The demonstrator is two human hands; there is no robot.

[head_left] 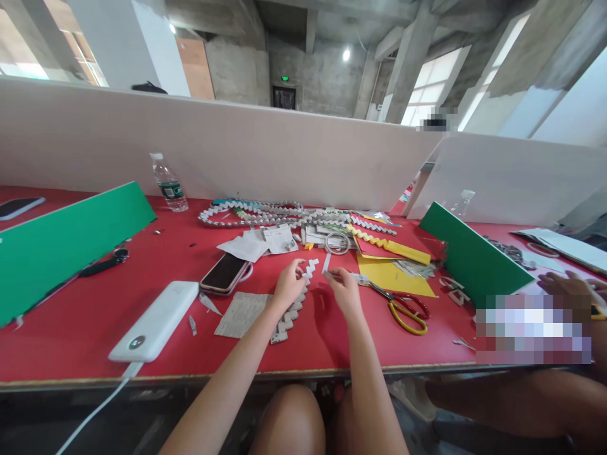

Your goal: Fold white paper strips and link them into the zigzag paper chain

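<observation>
My left hand (288, 285) is closed in a pinch on the upper end of a folded zigzag paper chain (289, 314) that runs down the red table (71, 328) toward me. My right hand (344, 287) is closed on a narrow white paper strip (327, 262) that sticks up from its fingers, just right of the chain's top. The two hands are a few centimetres apart. A long finished paper chain (265, 213) lies coiled farther back on the table.
A phone (224, 273), a white power bank (156, 319) with its cable, a paper scrap (241, 313), yellow-handled scissors (405, 309), yellow paper (393, 276), a tape roll (337, 242), a water bottle (168, 183) and green dividers (66, 243) lie around. Another person's hand (569, 284) rests at right.
</observation>
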